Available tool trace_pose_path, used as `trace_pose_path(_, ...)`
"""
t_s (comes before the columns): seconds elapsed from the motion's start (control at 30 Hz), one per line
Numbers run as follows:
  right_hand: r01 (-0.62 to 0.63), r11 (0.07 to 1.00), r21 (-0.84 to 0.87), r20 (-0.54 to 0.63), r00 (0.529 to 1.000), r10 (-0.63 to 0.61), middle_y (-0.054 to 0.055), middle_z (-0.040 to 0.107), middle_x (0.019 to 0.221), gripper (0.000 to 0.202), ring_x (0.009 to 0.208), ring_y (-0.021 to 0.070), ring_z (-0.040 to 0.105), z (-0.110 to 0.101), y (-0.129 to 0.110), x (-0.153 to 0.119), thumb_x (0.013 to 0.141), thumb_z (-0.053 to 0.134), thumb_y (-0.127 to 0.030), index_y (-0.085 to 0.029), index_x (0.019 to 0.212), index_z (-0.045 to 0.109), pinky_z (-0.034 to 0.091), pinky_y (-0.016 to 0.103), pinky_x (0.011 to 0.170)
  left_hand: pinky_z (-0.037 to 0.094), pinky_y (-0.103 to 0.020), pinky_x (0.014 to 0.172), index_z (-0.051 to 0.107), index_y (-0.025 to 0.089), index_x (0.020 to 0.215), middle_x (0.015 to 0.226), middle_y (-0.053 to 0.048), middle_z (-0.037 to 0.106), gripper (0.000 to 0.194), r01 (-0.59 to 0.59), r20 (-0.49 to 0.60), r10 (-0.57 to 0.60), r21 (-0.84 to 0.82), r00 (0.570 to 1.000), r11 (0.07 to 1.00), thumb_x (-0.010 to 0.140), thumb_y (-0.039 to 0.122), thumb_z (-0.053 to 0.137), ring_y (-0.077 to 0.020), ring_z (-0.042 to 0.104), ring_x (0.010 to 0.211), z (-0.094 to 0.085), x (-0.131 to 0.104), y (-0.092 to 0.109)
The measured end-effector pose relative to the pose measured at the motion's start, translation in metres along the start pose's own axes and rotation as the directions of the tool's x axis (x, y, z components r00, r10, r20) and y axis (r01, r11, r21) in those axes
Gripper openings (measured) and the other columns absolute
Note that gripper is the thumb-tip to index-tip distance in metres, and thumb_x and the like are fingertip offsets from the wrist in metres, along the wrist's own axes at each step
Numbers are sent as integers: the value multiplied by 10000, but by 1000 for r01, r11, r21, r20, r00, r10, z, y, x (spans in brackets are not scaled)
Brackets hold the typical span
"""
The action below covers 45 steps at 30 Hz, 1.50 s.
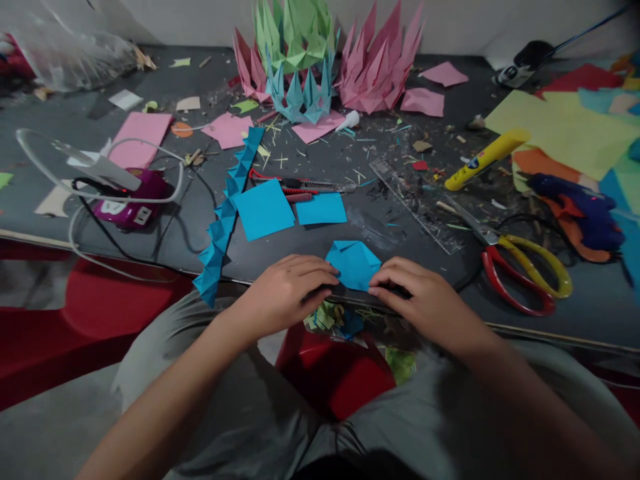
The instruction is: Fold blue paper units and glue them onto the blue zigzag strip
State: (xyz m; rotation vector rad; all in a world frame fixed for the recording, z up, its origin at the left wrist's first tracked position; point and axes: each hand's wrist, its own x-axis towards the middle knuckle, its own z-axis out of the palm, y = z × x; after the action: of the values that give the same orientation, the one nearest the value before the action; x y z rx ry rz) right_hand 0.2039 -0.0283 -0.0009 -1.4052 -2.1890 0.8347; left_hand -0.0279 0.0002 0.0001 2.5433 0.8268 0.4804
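A partly folded piece of blue paper [354,267] lies at the table's front edge, its top corners turned inward. My left hand [295,287] holds its left corner, fingers curled together with the tips on the paper. On the opposite side, my right hand [417,293] pinches the lower right corner between thumb and fingers. Just beyond are a stack of blue paper squares [265,210] and a smaller blue sheet [323,209]. A chain of folded blue paper points [225,217] runs along the left, its near end hanging past the table edge.
Behind the sheets lies a utility knife [320,187]. To the right are a clear ruler [415,207], scissors [520,257], a yellow marker [487,160] and a blue glue gun [575,207]. Folded paper crowns [300,40] stand at the back. A purple power adapter [133,203] with cables sits left.
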Motion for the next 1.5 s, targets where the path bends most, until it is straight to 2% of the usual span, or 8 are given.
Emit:
trace_pose_path(0.17, 47, 997, -60, -40, 998, -49, 5, 601, 791, 74, 745, 133, 574, 1, -1, -4, 838, 533, -176, -203, 791, 584, 437, 244, 670, 467, -315, 850, 531, 157, 1076, 1023, -60, 641, 214, 62, -63, -58, 60, 996, 996, 870, 184, 484, -165, 578, 985, 2, 4, -3)
trace_pose_path(0.37, 190, 949, -251, -144, 962, -231, 45, 630, 795, 138, 755, 160, 584, 9, -4, -10, 863, 468, -144, -171, 839, 602, 464, 284, 693, 473, -305, 755, 588, 159, 945, 885, -40, 652, 147, -110, -97, 142, 276, 985, 955, 885, 189, 457, -172, 589, 872, 9, 5, -1)
trace_pose_path(0.53, 309, 878, -366, -152, 911, -384, 95, 656, 939, 195, 885, 191, 590, 21, -8, -12, 869, 446, -130, -131, 938, 629, 493, 329, 800, 483, -277, 719, 592, 151, 944, 842, -37, 652, 158, -146, -150, 193, 277, 970, 950, 889, 195, 451, -144, 595, 802, 19, 5, 10)
trace_pose_path(0.63, 318, 859, -401, -142, 905, -401, 99, 666, 1006, 200, 947, 206, 600, 24, -8, -12, 868, 462, -146, -119, 947, 643, 507, 346, 826, 488, -257, 698, 602, 157, 907, 830, -25, 654, 154, -87, -207, 127, 192, 970, 977, 886, 226, 466, -124, 595, 763, 22, 4, 15)
trace_pose_path(0.83, 337, 855, -394, -105, 908, -406, 82, 668, 1037, 226, 965, 186, 613, 18, -3, -14, 889, 436, -173, -141, 947, 652, 524, 331, 816, 480, -278, 676, 613, 169, 745, 802, -14, 653, 159, -10, -184, 37, 146, 982, 989, 846, 264, 535, -144, 589, 766, 21, 1, 16)
trace_pose_path(1.0, 343, 850, -400, -115, 901, -418, 85, 677, 1014, 199, 957, 184, 617, 15, 0, -12, 878, 462, -169, -134, 938, 649, 523, 331, 797, 478, -284, 709, 610, 163, 788, 816, -14, 654, 128, 8, -205, 31, 188, 978, 982, 846, 247, 532, -145, 597, 786, 23, 0, 19)
trace_pose_path(1.2, 355, 841, -409, -110, 895, -432, 82, 682, 1000, 196, 942, 181, 626, 14, 2, -12, 876, 466, -176, -136, 937, 648, 528, 327, 780, 466, -279, 719, 606, 165, 881, 833, -14, 659, 119, 27, -229, 8, 149, 973, 988, 862, 233, 511, -141, 590, 792, 23, 3, 17)
trace_pose_path(1.5, 371, 842, -391, -71, 900, -429, 78, 675, 1025, 221, 972, 188, 617, 12, 5, -12, 880, 450, -187, -178, 995, 638, 529, 338, 796, 453, -295, 687, 616, 176, 832, 821, -18, 659, 121, 76, -181, -52, 124, 982, 989, 840, 274, 546, -158, 585, 774, 23, 7, 19)
